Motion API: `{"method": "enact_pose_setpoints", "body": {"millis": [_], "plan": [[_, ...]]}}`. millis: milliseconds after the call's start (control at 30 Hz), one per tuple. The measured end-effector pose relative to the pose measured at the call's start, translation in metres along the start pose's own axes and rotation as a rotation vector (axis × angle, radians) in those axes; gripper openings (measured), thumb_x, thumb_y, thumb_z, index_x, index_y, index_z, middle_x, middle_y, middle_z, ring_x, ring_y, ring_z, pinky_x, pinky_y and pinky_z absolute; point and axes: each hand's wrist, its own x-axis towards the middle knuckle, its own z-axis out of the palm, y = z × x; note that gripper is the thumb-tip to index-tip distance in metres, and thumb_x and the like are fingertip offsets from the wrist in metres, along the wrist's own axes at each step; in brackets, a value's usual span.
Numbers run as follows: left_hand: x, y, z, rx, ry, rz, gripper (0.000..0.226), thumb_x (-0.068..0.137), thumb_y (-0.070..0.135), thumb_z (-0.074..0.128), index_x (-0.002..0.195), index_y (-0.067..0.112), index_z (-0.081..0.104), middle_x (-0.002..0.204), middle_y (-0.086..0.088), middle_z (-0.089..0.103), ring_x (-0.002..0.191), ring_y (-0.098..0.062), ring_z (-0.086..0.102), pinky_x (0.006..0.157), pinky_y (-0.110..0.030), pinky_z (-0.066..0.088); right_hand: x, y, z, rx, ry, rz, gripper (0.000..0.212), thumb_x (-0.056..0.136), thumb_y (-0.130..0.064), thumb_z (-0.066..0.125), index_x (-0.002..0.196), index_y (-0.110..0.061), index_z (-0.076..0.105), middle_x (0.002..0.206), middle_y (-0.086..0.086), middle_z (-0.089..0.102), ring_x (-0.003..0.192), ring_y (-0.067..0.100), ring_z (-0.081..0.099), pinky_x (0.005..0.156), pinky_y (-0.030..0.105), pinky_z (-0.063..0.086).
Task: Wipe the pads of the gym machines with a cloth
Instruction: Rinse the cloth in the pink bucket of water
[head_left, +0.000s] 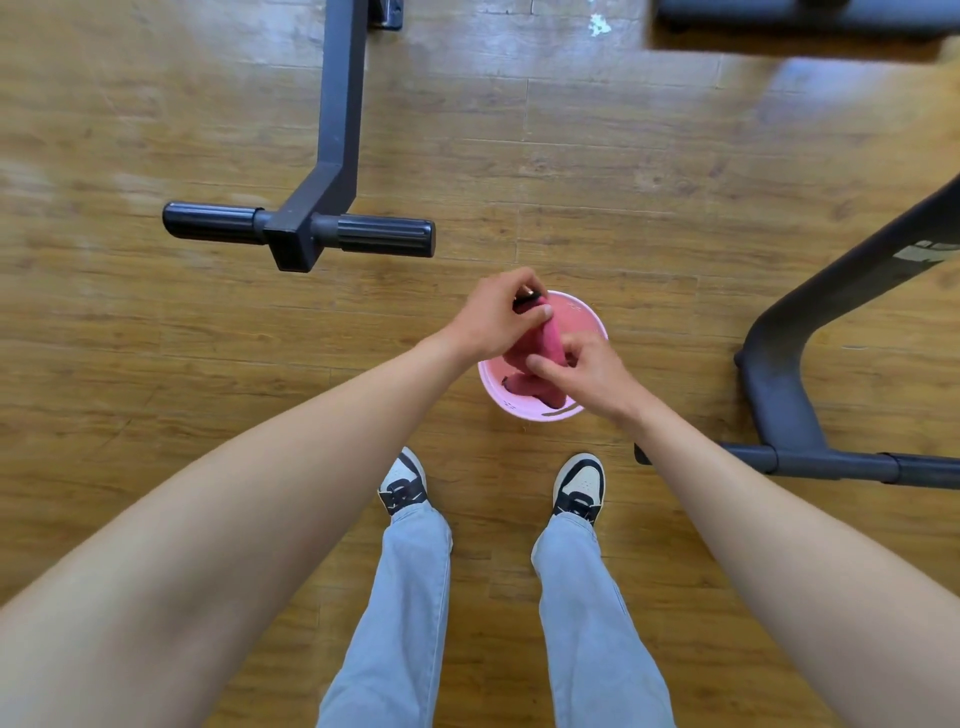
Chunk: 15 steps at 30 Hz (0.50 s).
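A pink cloth (551, 340) is bunched between both hands above a pale pink basin (582, 314) that stands on the wooden floor in front of my feet. My left hand (501, 312) grips the cloth's upper end; a small dark object shows between its fingers. My right hand (584, 371) pinches the lower part of the cloth. More pink cloth (530, 387) lies inside the basin. No machine pad shows clearly.
A dark machine frame with two black roller grips (298, 231) reaches in from the upper left. Another dark frame leg and floor bar (779, 395) stands to the right. A dark base (810, 15) lies at the top right. My shoes (402, 480) are just behind the basin.
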Motion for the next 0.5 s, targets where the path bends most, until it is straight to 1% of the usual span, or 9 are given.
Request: {"method": "enact_pose_setpoints", "body": {"millis": [67, 100, 133, 200, 267, 333, 400, 433, 500], "plan": [[-0.001, -0.004, -0.001, -0.182, 0.107, -0.184, 0.031, 0.098, 0.033, 0.069, 0.119, 0.011, 0.064, 0.112, 0.0, 0.065, 0.101, -0.012, 0.059, 0.077, -0.006, 0.039, -0.001, -0.006, -0.001, 0.124, 0.075, 0.012, 0.02, 0.098, -0.017, 0.067, 0.1, 0.001, 0.074, 0.09, 0.011, 0.078, 0.086, 0.025, 0.075, 0.083, 0.038, 0.055], [-0.002, -0.009, 0.002, -0.269, 0.122, -0.318, 0.035, 0.101, 0.04, 0.063, 0.122, 0.011, 0.061, 0.116, 0.0, 0.063, 0.107, -0.014, 0.059, 0.082, -0.013, 0.042, 0.0, -0.007, -0.001, 0.173, 0.118, 0.035, 0.018, 0.099, -0.018, 0.067, 0.096, -0.001, 0.074, 0.088, 0.007, 0.076, 0.083, 0.022, 0.072, 0.082, 0.037, 0.053], [-0.005, -0.013, 0.003, -0.326, 0.1, -0.449, 0.039, 0.105, 0.048, 0.053, 0.119, 0.012, 0.061, 0.117, -0.001, 0.063, 0.112, -0.019, 0.059, 0.089, -0.023, 0.044, 0.0, -0.007, -0.002, 0.257, 0.137, 0.075, 0.015, 0.099, -0.019, 0.065, 0.095, -0.006, 0.073, 0.086, 0.005, 0.073, 0.081, 0.02, 0.068, 0.079, 0.036, 0.052], [-0.014, -0.022, 0.014, -0.425, -0.024, -0.634, 0.051, 0.107, 0.058, 0.037, 0.103, 0.015, 0.063, 0.109, -0.004, 0.066, 0.116, -0.028, 0.063, 0.104, -0.038, 0.045, -0.001, -0.007, -0.003, 0.49, 0.114, 0.162, 0.012, 0.102, -0.021, 0.06, 0.102, -0.013, 0.069, 0.089, 0.006, 0.07, 0.077, 0.019, 0.066, 0.073, 0.033, 0.053], [-0.03, -0.024, 0.026, -0.639, -0.122, -0.756, 0.055, 0.107, 0.061, 0.033, 0.104, 0.015, 0.063, 0.103, -0.006, 0.07, 0.112, -0.028, 0.066, 0.108, -0.041, 0.046, -0.002, -0.005, -0.005, 0.714, 0.084, 0.228, 0.025, 0.105, -0.026, 0.053, 0.119, -0.009, 0.064, 0.102, 0.012, 0.07, 0.085, 0.022, 0.068, 0.077, 0.035, 0.055], [-0.04, -0.026, 0.04, -0.865, -0.137, -0.807, 0.06, 0.104, 0.065, 0.035, 0.114, 0.012, 0.064, 0.104, -0.008, 0.072, 0.103, -0.025, 0.067, 0.1, -0.04, 0.05, -0.005, -0.004, -0.004, 0.912, 0.065, 0.268, 0.036, 0.108, -0.029, 0.045, 0.131, -0.005, 0.06, 0.118, 0.015, 0.072, 0.103, 0.027, 0.07, 0.093, 0.042, 0.055], [-0.043, -0.029, 0.05, -1.011, -0.108, -0.76, 0.071, 0.102, 0.069, 0.034, 0.129, 0.011, 0.062, 0.113, -0.011, 0.072, 0.105, -0.025, 0.068, 0.093, -0.037, 0.052, -0.007, -0.002, -0.003, 1.032, 0.048, 0.287, 0.04, 0.111, -0.03, 0.037, 0.136, -0.005, 0.056, 0.129, 0.018, 0.069, 0.119, 0.03, 0.067, 0.104, 0.047, 0.052], [-0.043, -0.03, 0.053, -1.069, -0.064, -0.726, 0.07, 0.102, 0.068, 0.036, 0.131, 0.011, 0.063, 0.116, -0.01, 0.073, 0.106, -0.023, 0.068, 0.091, -0.034, 0.053, -0.007, -0.001, -0.002, 1.05, 0.041, 0.3, 0.041, 0.111, -0.031, 0.036, 0.137, -0.006, 0.054, 0.131, 0.017, 0.068, 0.12, 0.029, 0.066, 0.103, 0.047, 0.053], [-0.043, -0.031, 0.054, -1.092, 0.027, -0.675, 0.05, 0.102, 0.054, 0.053, 0.123, 0.011, 0.067, 0.109, -0.006, 0.074, 0.099, -0.017, 0.069, 0.083, -0.026, 0.054, -0.007, 0.003, -0.002, 0.989, 0.036, 0.329, 0.041, 0.112, -0.033, 0.035, 0.139, -0.009, 0.054, 0.129, 0.014, 0.07, 0.115, 0.026, 0.068, 0.097, 0.044, 0.057]]}}
